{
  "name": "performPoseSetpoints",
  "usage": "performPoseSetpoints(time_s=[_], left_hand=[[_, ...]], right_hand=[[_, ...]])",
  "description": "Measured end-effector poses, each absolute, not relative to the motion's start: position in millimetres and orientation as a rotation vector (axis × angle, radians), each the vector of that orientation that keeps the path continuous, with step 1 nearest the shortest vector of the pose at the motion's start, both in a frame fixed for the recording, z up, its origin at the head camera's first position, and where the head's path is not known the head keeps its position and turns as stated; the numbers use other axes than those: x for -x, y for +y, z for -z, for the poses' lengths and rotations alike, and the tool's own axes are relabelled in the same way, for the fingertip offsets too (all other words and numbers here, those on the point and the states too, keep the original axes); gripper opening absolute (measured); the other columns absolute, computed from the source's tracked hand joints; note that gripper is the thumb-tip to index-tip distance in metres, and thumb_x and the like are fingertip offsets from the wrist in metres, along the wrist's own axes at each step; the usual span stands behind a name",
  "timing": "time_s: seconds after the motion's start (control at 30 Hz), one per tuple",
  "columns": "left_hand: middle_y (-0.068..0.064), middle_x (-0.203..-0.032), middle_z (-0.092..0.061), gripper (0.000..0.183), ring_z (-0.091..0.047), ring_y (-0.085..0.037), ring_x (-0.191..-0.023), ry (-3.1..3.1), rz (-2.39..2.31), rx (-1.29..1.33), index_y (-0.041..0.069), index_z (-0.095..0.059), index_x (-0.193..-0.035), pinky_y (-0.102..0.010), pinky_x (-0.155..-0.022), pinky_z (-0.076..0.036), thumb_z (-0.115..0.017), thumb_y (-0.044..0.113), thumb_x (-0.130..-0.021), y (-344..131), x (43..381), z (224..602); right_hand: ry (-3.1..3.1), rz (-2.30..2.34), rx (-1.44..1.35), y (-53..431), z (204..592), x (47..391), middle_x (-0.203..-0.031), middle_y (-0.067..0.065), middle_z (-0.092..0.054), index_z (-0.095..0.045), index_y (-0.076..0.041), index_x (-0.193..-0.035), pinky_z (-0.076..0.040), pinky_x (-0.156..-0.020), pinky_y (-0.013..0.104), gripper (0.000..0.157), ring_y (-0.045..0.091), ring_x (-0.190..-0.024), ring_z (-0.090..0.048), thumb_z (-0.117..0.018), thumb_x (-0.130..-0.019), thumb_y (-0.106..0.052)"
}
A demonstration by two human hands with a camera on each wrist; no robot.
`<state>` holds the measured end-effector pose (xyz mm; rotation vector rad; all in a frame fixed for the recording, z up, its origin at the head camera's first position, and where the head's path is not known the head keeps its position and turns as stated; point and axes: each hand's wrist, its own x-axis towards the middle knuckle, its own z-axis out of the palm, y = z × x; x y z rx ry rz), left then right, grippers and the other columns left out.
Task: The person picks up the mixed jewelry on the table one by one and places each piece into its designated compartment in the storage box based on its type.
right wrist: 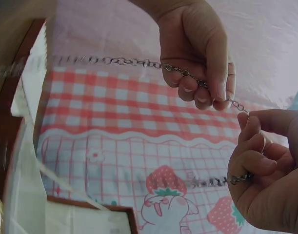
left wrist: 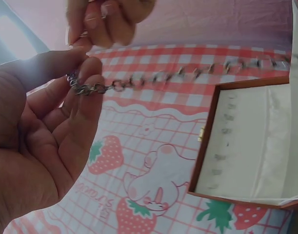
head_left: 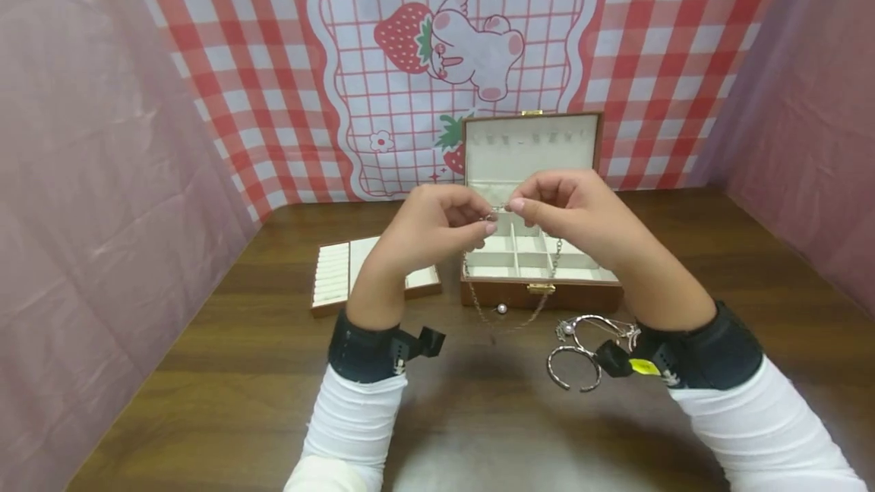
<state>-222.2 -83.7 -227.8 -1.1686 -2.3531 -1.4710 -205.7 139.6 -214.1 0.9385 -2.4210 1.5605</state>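
A silvery chain necklace hangs in a loop between both hands, in front of an open brown jewelry box. My left hand pinches one end of the chain between thumb and fingers; in the left wrist view its links run off to the right from the fingertips. My right hand pinches the other end with thumb and index finger, and part of the chain passes under its curled fingers. The fingertips of both hands nearly meet, with a short piece of chain between them.
A small pearl piece shows within the chain's loop, by the box front. Two silvery cuff bracelets and other tangled jewelry lie near the right wrist. Left of the box lies a cream jewelry tray, partly behind the left hand.
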Motion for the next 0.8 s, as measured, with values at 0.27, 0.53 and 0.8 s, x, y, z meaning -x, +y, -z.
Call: performPoseSetpoints(time_s=[0.27,0.53,0.8], left_hand=[[-0.009,-0.093,-0.067,0.010,-0.065,-0.017,-0.085,-2.408,1.634,1.235,-0.002,-0.066,-0.099,-0.031,-0.080,-0.055,-0.067,0.003,-0.090,-76,232,235],[-0.008,-0.103,-0.067,0.020,-0.066,-0.017,-0.093,-2.517,1.644,1.082,0.000,-0.066,-0.108,-0.031,-0.080,-0.056,-0.068,0.009,-0.090,-80,240,240],[-0.010,-0.117,-0.064,0.031,-0.061,-0.023,-0.106,-2.641,1.742,0.756,0.006,-0.064,-0.119,-0.040,-0.087,-0.054,-0.070,0.017,-0.091,-88,260,251]], right_hand=[[-2.593,-1.298,-0.934,143,182,215,-0.076,0.009,-0.061,-0.072,-0.003,-0.092,-0.041,-0.055,0.027,0.013,0.018,-0.068,-0.048,-0.067,-0.093,-0.015],[-2.688,-1.024,-0.804,151,136,230,-0.079,0.009,-0.065,-0.073,-0.006,-0.094,-0.038,-0.053,0.028,0.020,0.019,-0.064,-0.045,-0.067,-0.093,-0.025],[-2.663,-0.961,-0.730,161,113,248,-0.083,0.009,-0.065,-0.072,-0.003,-0.098,-0.043,-0.059,0.026,0.028,0.022,-0.075,-0.050,-0.066,-0.093,-0.030]])
